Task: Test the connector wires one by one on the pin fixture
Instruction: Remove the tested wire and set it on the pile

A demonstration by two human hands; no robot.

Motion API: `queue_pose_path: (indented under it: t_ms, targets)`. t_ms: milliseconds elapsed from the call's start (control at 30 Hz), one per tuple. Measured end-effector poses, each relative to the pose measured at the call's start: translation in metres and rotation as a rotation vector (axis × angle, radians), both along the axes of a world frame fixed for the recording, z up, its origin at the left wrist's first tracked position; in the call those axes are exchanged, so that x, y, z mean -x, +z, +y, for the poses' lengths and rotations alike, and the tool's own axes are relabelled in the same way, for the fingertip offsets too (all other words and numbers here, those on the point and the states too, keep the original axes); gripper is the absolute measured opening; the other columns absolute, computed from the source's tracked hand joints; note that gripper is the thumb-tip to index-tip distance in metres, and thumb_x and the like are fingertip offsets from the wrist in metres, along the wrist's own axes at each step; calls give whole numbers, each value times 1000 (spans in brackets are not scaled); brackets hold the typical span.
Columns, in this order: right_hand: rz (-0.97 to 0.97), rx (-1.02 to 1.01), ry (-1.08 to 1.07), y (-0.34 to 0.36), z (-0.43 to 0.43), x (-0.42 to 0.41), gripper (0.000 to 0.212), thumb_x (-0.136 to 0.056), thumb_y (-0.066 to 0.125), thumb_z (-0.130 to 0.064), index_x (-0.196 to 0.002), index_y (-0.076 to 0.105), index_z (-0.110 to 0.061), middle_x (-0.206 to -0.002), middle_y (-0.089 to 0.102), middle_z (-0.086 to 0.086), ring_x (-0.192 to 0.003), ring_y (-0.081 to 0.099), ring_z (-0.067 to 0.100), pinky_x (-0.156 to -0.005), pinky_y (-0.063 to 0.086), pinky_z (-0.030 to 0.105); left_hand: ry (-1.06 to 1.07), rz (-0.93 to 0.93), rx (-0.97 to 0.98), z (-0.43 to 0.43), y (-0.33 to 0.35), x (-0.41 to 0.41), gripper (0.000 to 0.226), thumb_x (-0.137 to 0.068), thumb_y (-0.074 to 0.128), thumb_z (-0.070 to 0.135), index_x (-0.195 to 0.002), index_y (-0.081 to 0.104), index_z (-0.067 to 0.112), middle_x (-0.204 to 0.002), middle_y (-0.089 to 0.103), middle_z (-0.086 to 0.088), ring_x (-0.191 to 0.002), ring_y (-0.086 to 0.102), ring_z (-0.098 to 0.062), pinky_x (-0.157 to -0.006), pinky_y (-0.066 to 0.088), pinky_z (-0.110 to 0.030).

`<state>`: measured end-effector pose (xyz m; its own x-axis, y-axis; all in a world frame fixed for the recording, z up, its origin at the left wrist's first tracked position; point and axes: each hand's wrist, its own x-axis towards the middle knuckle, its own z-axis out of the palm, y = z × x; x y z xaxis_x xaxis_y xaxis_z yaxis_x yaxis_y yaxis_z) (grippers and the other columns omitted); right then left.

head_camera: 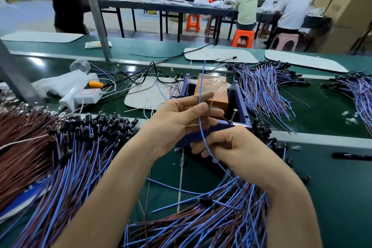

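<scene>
Thin blue wire, long, bowed below; left hand pinches upper stretch, right hand grips it lower down.

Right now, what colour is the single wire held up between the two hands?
Blue. The wire shows best in the head view.

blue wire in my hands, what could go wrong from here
The blue wire, pinched by the left hand and right hand, trails into the loose pile; pulling may snag neighbours. Its free end stands high over the pin fixture and might miss the screw.
</scene>
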<state>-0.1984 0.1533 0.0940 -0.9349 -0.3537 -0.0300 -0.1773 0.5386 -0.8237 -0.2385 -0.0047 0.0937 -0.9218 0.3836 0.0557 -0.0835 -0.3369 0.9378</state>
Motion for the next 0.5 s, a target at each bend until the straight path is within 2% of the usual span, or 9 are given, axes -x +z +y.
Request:
queue_pose_path:
  t_ms: [33, 100, 167, 233, 300, 400, 500]
  targets:
    - [-19, 97, -25, 1, 0, 0, 44, -86, 47, 8, -74, 76, -24, -86, 75, 6, -89, 67, 33, -85, 53, 44, 20, 5, -6, 2, -1, 0, 33, -78, 56, 15, -111, 63, 14, -84, 74, -8, -62, 65, -11, -69, 57, -20]
    - [-97, 406, -153, 2, 2, 3, 41, -87, 44, 14, -71, 69, -15, -82, 75, 11, -77, 71, 28, -70, 59, 31, 31, 27, -1, 5, -2, 0, 32, -82, 54, 9, -113, 62, 8, -80, 74, -7, -56, 62, -9, -64, 55, -19]
    - [-115, 602, -312, 2, 5, 8, 29, -92, 46, 8, -77, 61, -12, -74, 74, 9, -61, 69, 19, -54, 54, 21, 13, 66, 45, 6, -2, -1, 27, -82, 55, 9, -108, 64, 3, -79, 74, -7, -57, 63, -8, -65, 54, -18]
    - [-25, 576, -398, -2, 8, 12, 19, -95, 53, -9, -83, 65, -18, -68, 72, 1, -50, 58, 12, -44, 43, 18, -12, 95, 128, 6, -3, -3, 20, -84, 56, 7, -101, 66, 3, -79, 74, -6, -60, 65, -9, -67, 55, -18]
    - [52, 602, -436, -4, 7, 14, 15, -92, 59, -17, -86, 71, -23, -63, 64, -3, -48, 47, 8, -41, 35, 17, -25, 92, 218, 7, -5, -4, 17, -90, 54, 2, -103, 66, 2, -78, 73, -5, -61, 67, -10, -67, 56, -20]
    - [123, 679, -460, -6, 2, 15, 18, -89, 64, -12, -79, 74, -23, -59, 55, 4, -45, 41, 6, -40, 33, 15, -91, 74, 322, 11, -7, -6, 19, -95, 50, 2, -102, 67, 7, -78, 73, -2, -64, 69, -11, -67, 57, -23]
    - [112, 739, -482, -7, 3, 17, 22, -92, 58, -5, -76, 69, -15, -60, 64, 4, -39, 41, 5, -36, 30, 13, -139, 68, 370, 14, -10, -7, 24, -96, 46, -3, -100, 66, 9, -79, 73, -2, -69, 69, -10, -75, 57, -24]
